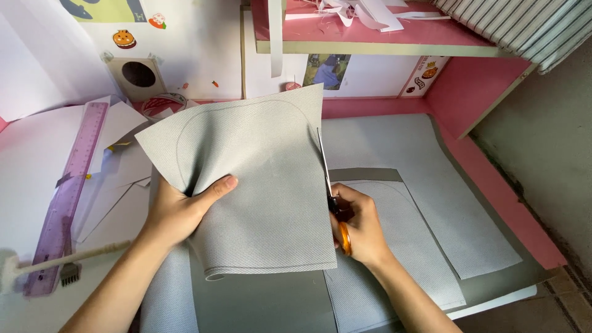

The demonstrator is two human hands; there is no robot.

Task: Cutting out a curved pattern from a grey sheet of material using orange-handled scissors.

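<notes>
1. I see the left hand [176,213] clamped on a grey fabric sheet [259,185], thumb across its front, holding it raised above the counter [28,166]
2. I see the right hand [361,225] closed around orange-handled scissors [330,191], blades running up the sheet's right edge
3. A curved line is drawn near the sheet's top
4. Right of the sheet, more grey fabric pieces [425,185] lie flat
5. Left of the sheet, a purple ruler [68,191] rests among white paper [120,120]
6. Above the sheet, a pink shelf [370,37] carries paper scraps [364,12]
</notes>
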